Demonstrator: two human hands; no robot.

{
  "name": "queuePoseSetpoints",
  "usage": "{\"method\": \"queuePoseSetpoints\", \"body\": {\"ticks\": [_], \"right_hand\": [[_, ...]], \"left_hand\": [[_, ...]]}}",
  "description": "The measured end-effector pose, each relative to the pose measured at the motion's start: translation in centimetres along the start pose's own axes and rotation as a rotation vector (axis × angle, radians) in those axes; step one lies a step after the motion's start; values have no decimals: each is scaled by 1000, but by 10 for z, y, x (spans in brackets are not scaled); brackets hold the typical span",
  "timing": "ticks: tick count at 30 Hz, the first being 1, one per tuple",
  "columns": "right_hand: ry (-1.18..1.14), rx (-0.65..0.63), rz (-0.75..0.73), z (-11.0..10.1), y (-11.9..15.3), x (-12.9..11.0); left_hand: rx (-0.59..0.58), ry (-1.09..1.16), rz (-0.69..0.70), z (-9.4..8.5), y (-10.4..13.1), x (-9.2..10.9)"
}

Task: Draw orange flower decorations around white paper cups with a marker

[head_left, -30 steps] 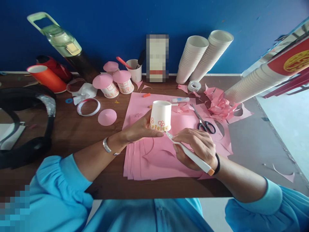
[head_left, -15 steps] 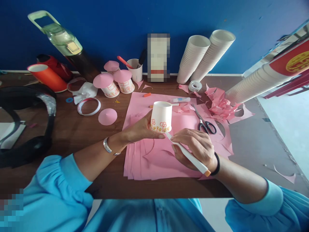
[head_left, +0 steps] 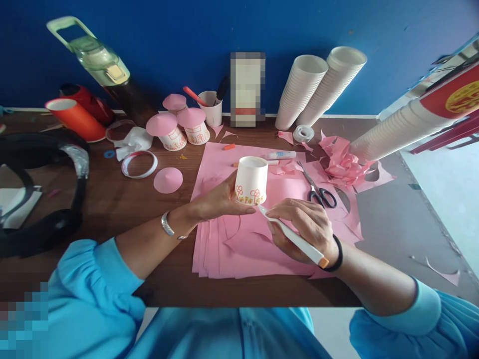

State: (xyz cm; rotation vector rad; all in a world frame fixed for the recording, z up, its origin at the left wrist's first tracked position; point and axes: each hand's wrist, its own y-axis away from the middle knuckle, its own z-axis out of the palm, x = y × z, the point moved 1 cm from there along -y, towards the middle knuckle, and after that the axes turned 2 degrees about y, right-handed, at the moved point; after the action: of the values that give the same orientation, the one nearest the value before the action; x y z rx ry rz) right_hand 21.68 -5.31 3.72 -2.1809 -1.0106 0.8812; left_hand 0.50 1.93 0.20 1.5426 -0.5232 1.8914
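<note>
A white paper cup [head_left: 252, 174] with red and yellow-orange flowers drawn near its lower end is held over the pink paper sheets [head_left: 247, 254]. My left hand [head_left: 220, 202] grips it from the left and below, thumb along its lower edge. In my right hand [head_left: 301, 227] is a white marker pen [head_left: 295, 239] with an orange end, its tip at the lower edge of the cup. Black-handled scissors [head_left: 320, 192] lie just beyond my right hand. A glue stick [head_left: 281, 155] and an orange marker cap [head_left: 229, 147] rest on the sheets behind the cup.
Several flower-drawn cups [head_left: 175, 140] with pink cone tops stand back left, near a loose pink cone [head_left: 168, 180] and a tape roll [head_left: 139, 164]. Headphones [head_left: 77, 184] lie left. Stacked cups [head_left: 303, 92], clear tape [head_left: 303, 133] and crumpled pink scraps [head_left: 344, 167] occupy the right.
The whole view has shifted very slightly. Both hands keep their hold on the cup and the marker pen, with the pen tip still at the cup's lower edge.
</note>
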Motion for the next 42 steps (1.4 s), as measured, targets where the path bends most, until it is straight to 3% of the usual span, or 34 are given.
{"method": "queuePoseSetpoints", "body": {"ticks": [20,42], "right_hand": [[32,-12,-33,2,2,1],[40,-38,-45,4,0,0]], "left_hand": [[6,-95,-30,2,1,2],[65,-193,45,2,-1,-2]]}}
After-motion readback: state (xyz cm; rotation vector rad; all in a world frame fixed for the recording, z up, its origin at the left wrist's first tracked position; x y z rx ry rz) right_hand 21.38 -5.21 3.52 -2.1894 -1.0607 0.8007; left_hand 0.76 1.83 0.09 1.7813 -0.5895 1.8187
